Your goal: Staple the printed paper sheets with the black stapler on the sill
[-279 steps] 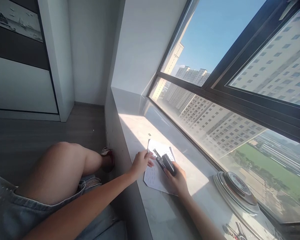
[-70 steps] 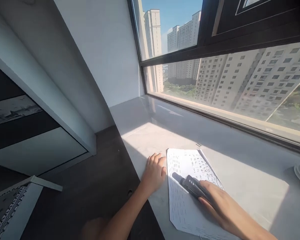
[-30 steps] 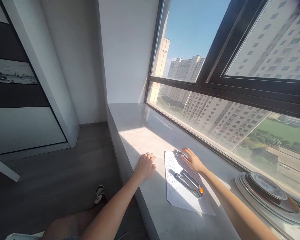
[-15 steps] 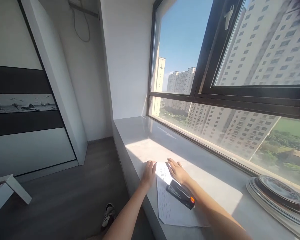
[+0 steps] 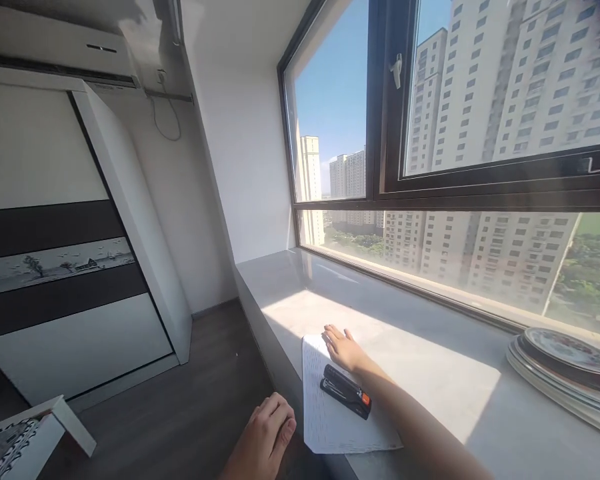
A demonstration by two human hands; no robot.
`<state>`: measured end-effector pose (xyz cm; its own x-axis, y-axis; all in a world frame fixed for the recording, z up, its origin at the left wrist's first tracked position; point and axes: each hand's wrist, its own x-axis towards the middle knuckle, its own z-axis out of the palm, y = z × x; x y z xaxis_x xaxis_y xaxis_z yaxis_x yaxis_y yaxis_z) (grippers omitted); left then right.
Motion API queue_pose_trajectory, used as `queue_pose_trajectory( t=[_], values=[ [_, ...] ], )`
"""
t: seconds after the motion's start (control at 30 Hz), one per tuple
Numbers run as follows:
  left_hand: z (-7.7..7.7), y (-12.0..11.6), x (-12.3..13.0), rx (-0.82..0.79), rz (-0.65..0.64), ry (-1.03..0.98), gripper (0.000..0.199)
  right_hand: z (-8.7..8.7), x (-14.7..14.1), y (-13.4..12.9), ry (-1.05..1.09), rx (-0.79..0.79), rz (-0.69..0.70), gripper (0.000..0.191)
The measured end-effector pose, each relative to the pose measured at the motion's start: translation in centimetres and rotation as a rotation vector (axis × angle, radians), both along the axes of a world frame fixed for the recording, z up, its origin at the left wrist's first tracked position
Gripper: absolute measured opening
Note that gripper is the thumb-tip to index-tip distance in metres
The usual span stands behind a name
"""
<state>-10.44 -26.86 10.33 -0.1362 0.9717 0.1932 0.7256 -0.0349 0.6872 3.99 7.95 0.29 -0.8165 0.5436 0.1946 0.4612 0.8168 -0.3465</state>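
My right hand (image 5: pixel 344 348) rests with fingers spread at the upper right edge of the papers (image 5: pixel 325 427), which carry lines of writing and lie on the windowsill (image 5: pixel 430 380). Just below that hand, a black stapler (image 5: pixel 347 392) with an orange mark at one end sits on top of the sheets. Off the sill's front edge, left of the papers, my left hand (image 5: pixel 270 427) is raised with its fingers curled together. It touches neither the papers nor the stapler, and nothing shows in it.
A stack of plates (image 5: pixel 570 367) stands at the sill's right end, close to the window frame (image 5: pixel 380 133). Across the dark floor are a sliding-door wardrobe (image 5: pixel 110 347) and a low white table (image 5: pixel 73 427). An air conditioner (image 5: pixel 55 47) hangs above the wardrobe.
My left hand has left the papers' upper left edge, moved down and toward me, and curled its fingers. My right hand stays on the papers. The view has tilted upward.
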Motion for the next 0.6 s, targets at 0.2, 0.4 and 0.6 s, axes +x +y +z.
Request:
queue_pose_trajectory(
  t=[0.2, 0.4, 0.6],
  values=[
    [-2.6, 1.9, 0.4, -0.052, -0.048, 0.084, 0.053, 0.2, -0.1, 0.0, 0.087, -0.027, 0.000, 0.052],
    [-4.5, 13.1, -0.2, 0.218, 0.170, 0.075, 0.039, 0.7, 0.5, -0.3, 0.156, -0.016, 0.024, 0.053],
    [-8.2, 19.7, -0.2, 0.032, 0.205, 0.216, 0.041, 0.3, 1.1, 0.0, 0.149, -0.026, -0.008, 0.063]
  ],
)
